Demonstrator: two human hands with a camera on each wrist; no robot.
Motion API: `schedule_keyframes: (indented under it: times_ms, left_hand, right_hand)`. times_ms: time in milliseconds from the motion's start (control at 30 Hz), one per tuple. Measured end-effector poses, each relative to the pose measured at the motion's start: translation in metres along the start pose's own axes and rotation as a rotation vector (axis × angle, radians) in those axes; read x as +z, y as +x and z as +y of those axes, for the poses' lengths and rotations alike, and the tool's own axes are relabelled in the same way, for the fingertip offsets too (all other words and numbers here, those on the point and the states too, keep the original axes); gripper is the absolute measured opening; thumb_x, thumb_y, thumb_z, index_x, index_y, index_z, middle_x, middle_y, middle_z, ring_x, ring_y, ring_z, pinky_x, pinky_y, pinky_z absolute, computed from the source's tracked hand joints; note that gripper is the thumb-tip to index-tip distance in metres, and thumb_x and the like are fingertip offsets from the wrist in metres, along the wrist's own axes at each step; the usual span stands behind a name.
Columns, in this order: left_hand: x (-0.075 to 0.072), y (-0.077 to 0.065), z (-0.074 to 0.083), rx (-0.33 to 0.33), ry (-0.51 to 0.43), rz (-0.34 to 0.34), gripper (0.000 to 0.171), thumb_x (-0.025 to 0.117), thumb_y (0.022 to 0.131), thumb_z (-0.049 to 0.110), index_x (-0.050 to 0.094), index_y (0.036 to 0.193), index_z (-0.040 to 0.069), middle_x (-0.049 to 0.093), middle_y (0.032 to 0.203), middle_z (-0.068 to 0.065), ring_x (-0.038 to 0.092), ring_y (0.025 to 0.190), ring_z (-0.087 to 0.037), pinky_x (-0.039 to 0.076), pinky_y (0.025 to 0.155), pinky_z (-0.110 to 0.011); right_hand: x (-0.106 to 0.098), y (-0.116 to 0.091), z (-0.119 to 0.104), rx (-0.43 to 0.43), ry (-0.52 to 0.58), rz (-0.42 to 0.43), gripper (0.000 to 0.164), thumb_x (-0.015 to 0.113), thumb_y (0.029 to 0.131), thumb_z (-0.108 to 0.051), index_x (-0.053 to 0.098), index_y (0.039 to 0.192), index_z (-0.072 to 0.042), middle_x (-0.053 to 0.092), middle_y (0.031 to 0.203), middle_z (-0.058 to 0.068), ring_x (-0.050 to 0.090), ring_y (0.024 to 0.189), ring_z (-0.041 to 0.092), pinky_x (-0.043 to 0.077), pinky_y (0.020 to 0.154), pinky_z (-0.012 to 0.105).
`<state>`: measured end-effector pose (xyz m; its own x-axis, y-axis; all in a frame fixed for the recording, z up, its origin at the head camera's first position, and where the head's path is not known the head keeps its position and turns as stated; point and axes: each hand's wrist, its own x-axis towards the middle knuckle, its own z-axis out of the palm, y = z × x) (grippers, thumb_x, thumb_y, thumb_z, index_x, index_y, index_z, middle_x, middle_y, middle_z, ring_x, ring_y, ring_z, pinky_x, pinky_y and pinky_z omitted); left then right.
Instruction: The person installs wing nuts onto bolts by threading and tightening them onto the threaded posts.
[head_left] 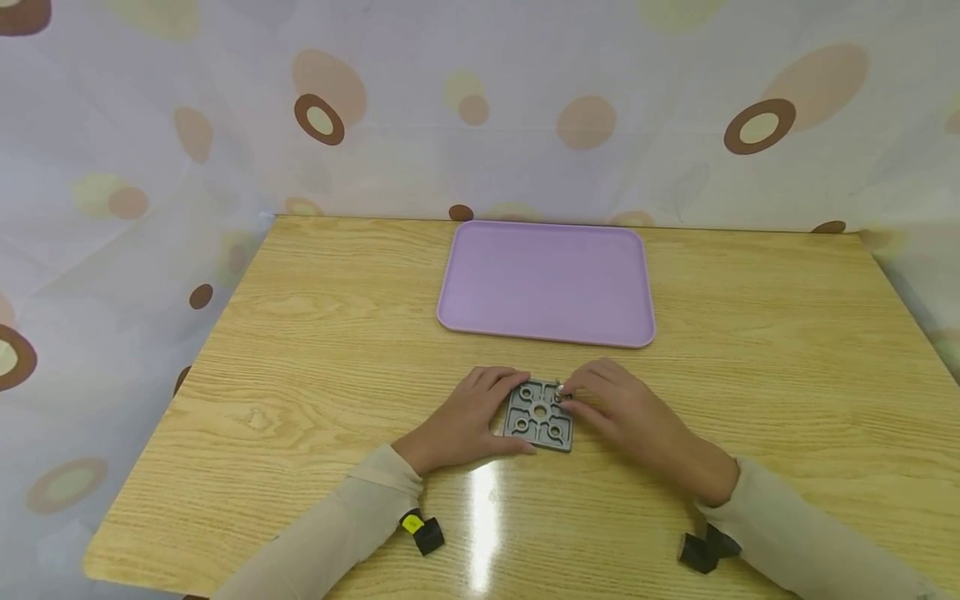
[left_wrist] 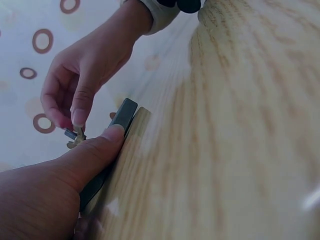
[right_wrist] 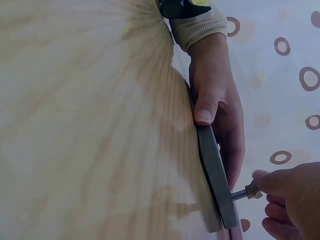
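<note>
A square grey metal plate (head_left: 539, 415) with a central hole and round corner bosses lies on the wooden table. My left hand (head_left: 468, 421) grips it from the left, thumb at the near edge and fingers at the far edge. In the right wrist view the left thumb (right_wrist: 205, 112) presses on the plate's side (right_wrist: 216, 175). My right hand (head_left: 630, 412) pinches a wing bolt (right_wrist: 253, 190) between thumb and fingers over the plate's far right corner. Its threaded shank (right_wrist: 240, 194) points at the plate, with the tip right at the face.
Behind the hands lies a shallow purple tray (head_left: 547, 283). The wooden table (head_left: 322, 350) reaches back to a patterned cloth (head_left: 480, 108). Dark wrist cameras (head_left: 429, 536) hang under both sleeves, just over the tabletop.
</note>
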<state>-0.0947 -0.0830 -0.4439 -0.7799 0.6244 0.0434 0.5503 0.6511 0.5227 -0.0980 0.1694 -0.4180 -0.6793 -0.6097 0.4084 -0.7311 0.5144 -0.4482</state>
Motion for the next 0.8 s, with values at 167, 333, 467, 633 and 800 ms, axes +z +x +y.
schedule_keyframes:
  times_ms: [167,333,467,633,800]
  left_hand:
    - [-0.0001,0.0,-0.0001,0.002,-0.008,-0.001,0.093,0.06,0.074,0.068,0.028,0.146,0.018,0.035,0.14,0.002,0.032,0.122,-0.014,0.032,0.101,-0.035]
    - [0.0,-0.0006,-0.0003,0.0,-0.012,-0.006,0.093,0.06,0.074,0.068,0.028,0.146,0.018,0.034,0.14,0.002,0.032,0.12,-0.013,0.032,0.1,-0.034]
    - [0.0001,-0.0006,-0.0003,0.002,-0.015,-0.001,0.093,0.06,0.074,0.068,0.028,0.146,0.018,0.034,0.14,0.002,0.031,0.121,-0.013,0.032,0.101,-0.035]
    - [0.0002,-0.0006,-0.0006,0.004,-0.008,0.002,0.093,0.06,0.074,0.068,0.029,0.146,0.019,0.035,0.14,0.002,0.031,0.122,-0.013,0.03,0.102,-0.034]
    - [0.0003,-0.0005,-0.0018,0.006,0.003,0.004,0.093,0.059,0.074,0.069,0.028,0.146,0.019,0.034,0.14,0.002,0.031,0.122,-0.013,0.03,0.103,-0.034]
  right_hand:
    - [0.0036,0.003,-0.001,0.0,-0.01,0.014,0.025,0.071,0.082,-0.019,0.063,0.104,-0.012,0.054,0.106,-0.005,0.048,0.102,0.011,0.041,0.09,0.027]
    - [0.0054,0.0057,-0.0019,-0.009,-0.011,0.016,0.025,0.071,0.082,-0.017,0.064,0.104,-0.01,0.055,0.107,-0.003,0.048,0.103,0.012,0.042,0.09,0.027]
    - [0.0057,0.0073,-0.0019,-0.014,-0.018,0.018,0.02,0.068,0.085,-0.014,0.064,0.104,-0.01,0.056,0.107,-0.002,0.049,0.102,0.013,0.042,0.09,0.027]
    - [0.0052,0.0074,-0.0018,-0.004,-0.026,0.019,0.016,0.065,0.087,-0.015,0.065,0.103,-0.011,0.058,0.104,-0.003,0.051,0.101,0.012,0.043,0.089,0.027]
    - [0.0033,0.0062,-0.0013,0.015,-0.03,0.029,0.017,0.067,0.086,-0.016,0.066,0.102,-0.012,0.06,0.101,-0.004,0.053,0.097,0.01,0.045,0.086,0.028]
